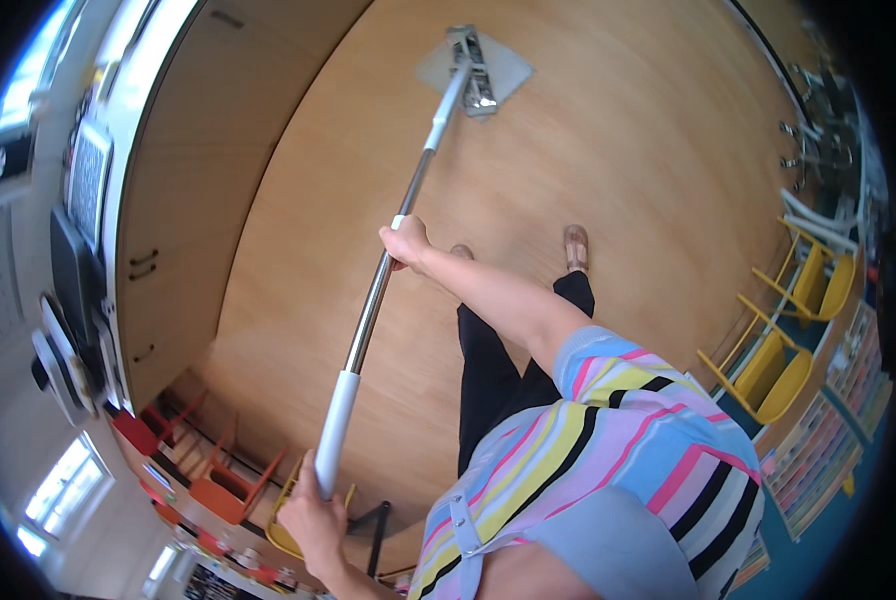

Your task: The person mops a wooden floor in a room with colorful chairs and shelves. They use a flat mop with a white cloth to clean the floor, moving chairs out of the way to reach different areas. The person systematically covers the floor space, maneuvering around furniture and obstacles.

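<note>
Flat mop held slantwise, right of the cabinet, its pale pad on the floor well apart from it. Left hand: fingers wrapped round the white grip; right hand: fingers clamped on the steel pole. My judgement: light, even pressure, pad flat, clear of the cabinet.

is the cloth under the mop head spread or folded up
Spread where visible: the pale cloth reaches past both long sides of the silvery mop head.
</note>
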`<state>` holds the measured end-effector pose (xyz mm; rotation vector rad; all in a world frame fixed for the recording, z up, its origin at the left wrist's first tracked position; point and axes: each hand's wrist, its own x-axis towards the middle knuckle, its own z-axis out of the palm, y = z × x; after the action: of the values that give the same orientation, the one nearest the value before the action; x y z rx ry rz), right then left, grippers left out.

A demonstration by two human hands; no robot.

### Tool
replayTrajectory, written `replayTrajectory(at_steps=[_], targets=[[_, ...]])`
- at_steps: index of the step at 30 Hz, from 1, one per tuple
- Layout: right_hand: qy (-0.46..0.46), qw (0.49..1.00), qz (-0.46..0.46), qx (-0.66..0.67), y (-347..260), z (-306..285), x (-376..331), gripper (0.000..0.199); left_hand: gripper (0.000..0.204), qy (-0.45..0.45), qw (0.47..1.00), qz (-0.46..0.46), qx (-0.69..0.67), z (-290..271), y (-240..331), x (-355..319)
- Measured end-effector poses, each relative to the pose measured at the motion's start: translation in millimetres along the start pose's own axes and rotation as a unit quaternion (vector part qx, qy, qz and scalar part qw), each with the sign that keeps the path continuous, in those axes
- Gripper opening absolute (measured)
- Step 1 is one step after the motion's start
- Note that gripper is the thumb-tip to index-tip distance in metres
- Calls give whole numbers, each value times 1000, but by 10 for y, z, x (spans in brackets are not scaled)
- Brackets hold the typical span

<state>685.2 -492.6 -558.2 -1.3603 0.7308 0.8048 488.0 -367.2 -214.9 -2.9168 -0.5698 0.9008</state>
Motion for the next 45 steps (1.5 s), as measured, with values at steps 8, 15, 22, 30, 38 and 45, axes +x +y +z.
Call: replayTrajectory(at_steps=[8,15,22,30,38,45], targets=[[-168,969,17,-177,623,1686,-432,26,46,-22,974,-194,-111,273,-766,-837],[-297,941,149,-68,820,2542,-1422,23,44,35,950,-277,143,-531,-1187,-1383],[-268,953,113,78,505,2067,-1543,21,41,55,979,-108,164,-1131,-1247,-1172],[-116,963,31,242,279,242,-1444,20,36,104,984,80,119,-1306,-359,-699],[146,937,-37,316,811,-2241,-1421,23,34,90,928,344,110,-615,1217,-470],[365,855,9,368,2140,-4799,-1510,17,41,19,834,520,183,469,3190,-979]])
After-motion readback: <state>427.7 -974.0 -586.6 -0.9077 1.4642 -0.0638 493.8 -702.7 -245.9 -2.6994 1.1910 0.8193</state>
